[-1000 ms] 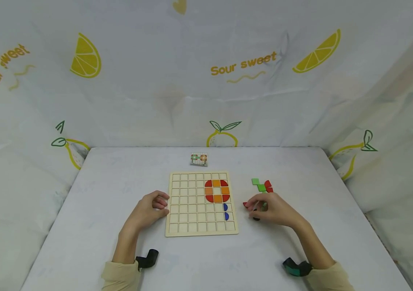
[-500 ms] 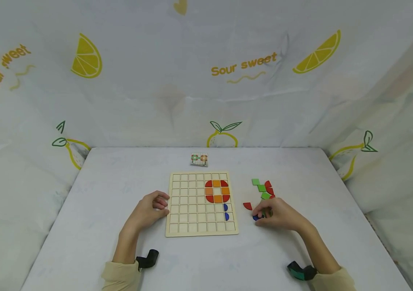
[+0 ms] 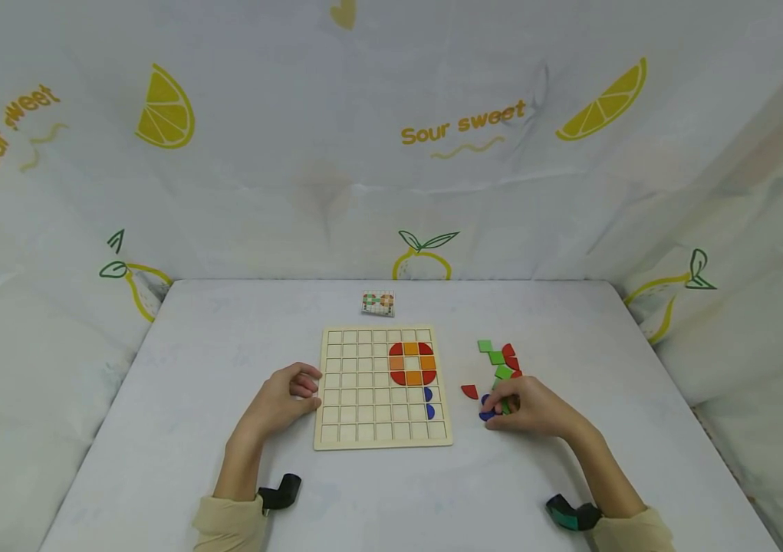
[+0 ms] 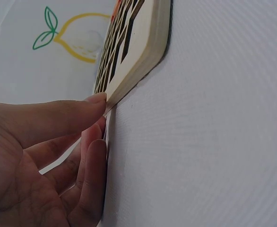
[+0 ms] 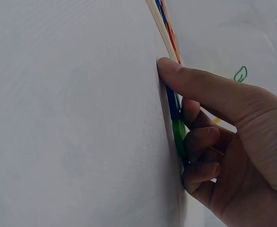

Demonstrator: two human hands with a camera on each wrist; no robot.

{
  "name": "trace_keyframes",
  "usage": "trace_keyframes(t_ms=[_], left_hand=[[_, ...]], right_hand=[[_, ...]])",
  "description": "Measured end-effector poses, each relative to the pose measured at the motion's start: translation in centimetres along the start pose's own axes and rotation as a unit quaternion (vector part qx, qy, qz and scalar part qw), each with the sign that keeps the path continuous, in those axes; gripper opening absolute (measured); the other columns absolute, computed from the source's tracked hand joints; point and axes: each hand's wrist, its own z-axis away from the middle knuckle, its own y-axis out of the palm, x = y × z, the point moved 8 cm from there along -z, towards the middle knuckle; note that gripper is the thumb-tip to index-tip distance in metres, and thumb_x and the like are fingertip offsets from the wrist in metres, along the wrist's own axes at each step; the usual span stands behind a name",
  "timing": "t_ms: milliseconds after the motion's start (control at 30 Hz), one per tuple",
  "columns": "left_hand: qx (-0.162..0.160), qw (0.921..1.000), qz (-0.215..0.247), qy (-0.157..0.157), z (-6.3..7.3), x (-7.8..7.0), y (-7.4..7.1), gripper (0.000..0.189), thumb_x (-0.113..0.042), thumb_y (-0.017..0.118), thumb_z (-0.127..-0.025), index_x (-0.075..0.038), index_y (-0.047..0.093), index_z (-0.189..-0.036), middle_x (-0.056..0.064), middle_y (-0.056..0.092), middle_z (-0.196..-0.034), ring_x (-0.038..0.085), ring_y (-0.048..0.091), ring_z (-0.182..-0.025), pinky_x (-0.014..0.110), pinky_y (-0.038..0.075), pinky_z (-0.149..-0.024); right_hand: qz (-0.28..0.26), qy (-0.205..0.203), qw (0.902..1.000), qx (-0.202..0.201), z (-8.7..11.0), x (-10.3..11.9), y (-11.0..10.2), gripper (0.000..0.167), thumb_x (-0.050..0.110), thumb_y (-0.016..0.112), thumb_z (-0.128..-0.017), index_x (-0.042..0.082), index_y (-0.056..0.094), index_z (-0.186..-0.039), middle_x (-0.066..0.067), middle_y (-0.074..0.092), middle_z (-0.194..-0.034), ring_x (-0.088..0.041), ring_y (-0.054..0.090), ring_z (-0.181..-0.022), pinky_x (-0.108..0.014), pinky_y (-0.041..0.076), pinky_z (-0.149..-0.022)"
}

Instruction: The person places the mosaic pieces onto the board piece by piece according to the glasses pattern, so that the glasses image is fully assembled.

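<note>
A pale wooden grid board point(image 3: 356, 418) lies flat on the table. Red and orange tiles form a ring point(image 3: 412, 378) on its right side, with two blue half-circle pieces point(image 3: 430, 412) below. My left hand point(image 3: 277, 399) rests at the board's left edge; its thumb and bent fingers touch the rim in the left wrist view. To the right of the board, my right hand point(image 3: 532, 408) is down among loose pieces, its thumb and index finger pinching a blue half-circle piece point(image 5: 171, 101). A green piece point(image 5: 178, 137) lies by the other curled fingers, which partly hide the pile.
Loose green squares point(image 3: 484, 346) and red quarter-circle pieces point(image 3: 509, 351) lie beyond the right hand. A lone red piece point(image 3: 469, 392) sits between board and hand. A small pattern card point(image 3: 378, 303) stands behind the board on the white table point(image 3: 391, 498).
My right hand has shifted slightly right and toward me, uncovering a red piece and some blue and green ones. My left hand and the board have stayed put.
</note>
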Motion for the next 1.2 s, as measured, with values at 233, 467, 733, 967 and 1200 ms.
trace_keyframes(t_ms=[233, 467, 733, 967, 1200], left_hand=[[-0.002, 1.0, -0.001, -0.001, 0.0, 0.2, 0.0, 0.037, -0.002, 0.082, -0.09, -0.006, 0.07, -0.124, 0.008, 0.071, -0.108, 0.015, 0.066, -0.095, 0.03, 0.053, -0.086], [-0.001, 1.0, 0.0, 0.0, 0.0, 0.1, 0.1, 0.037, -0.001, 0.082, -0.09, -0.005, 0.07, -0.125, 0.008, 0.071, -0.108, 0.015, 0.066, -0.095, 0.029, 0.053, -0.086], [-0.003, 1.0, -0.003, 0.003, 0.0, -0.1, 0.0, 0.037, -0.001, 0.082, -0.09, -0.004, 0.07, -0.125, 0.008, 0.071, -0.108, 0.015, 0.066, -0.096, 0.031, 0.053, -0.087], [-0.005, 1.0, -0.005, 0.005, -0.1, 0.1, -0.1, 0.037, 0.0, 0.082, -0.09, -0.004, 0.07, -0.124, 0.008, 0.071, -0.107, 0.015, 0.067, -0.095, 0.029, 0.053, -0.086], [-0.002, 1.0, -0.005, 0.004, -0.2, 0.1, -0.1, 0.037, -0.001, 0.082, -0.09, -0.005, 0.07, -0.125, 0.008, 0.071, -0.108, 0.015, 0.067, -0.095, 0.029, 0.053, -0.087]], right_hand=[[-0.006, -0.006, 1.0, 0.004, 0.0, 0.4, 0.1, 0.013, 0.022, 0.091, -0.088, 0.02, 0.083, -0.098, 0.01, 0.07, -0.087, -0.004, 0.057, -0.079, -0.019, 0.048, -0.068], [-0.022, -0.041, 0.9989, -0.009, -0.5, 2.0, 0.3, 0.013, 0.023, 0.091, -0.089, 0.021, 0.083, -0.098, 0.008, 0.069, -0.087, -0.013, 0.058, -0.077, -0.019, 0.047, -0.067], [-0.05, -0.076, 0.9958, -0.001, -2.3, 4.6, 2.2, 0.011, 0.022, 0.089, -0.091, 0.021, 0.083, -0.1, 0.003, 0.071, -0.089, -0.017, 0.06, -0.075, -0.019, 0.048, -0.067], [-0.052, -0.092, 0.9931, 0.05, -4.1, 7.0, 5.2, 0.011, 0.022, 0.089, -0.091, 0.023, 0.082, -0.1, 0.006, 0.072, -0.09, -0.003, 0.056, -0.073, -0.017, 0.047, -0.063], [-0.037, -0.097, 0.9919, 0.074, -4.9, 8.3, 6.6, 0.01, 0.019, 0.087, -0.092, 0.022, 0.083, -0.1, 0.009, 0.069, -0.087, 0.001, 0.053, -0.072, -0.016, 0.046, -0.063]])
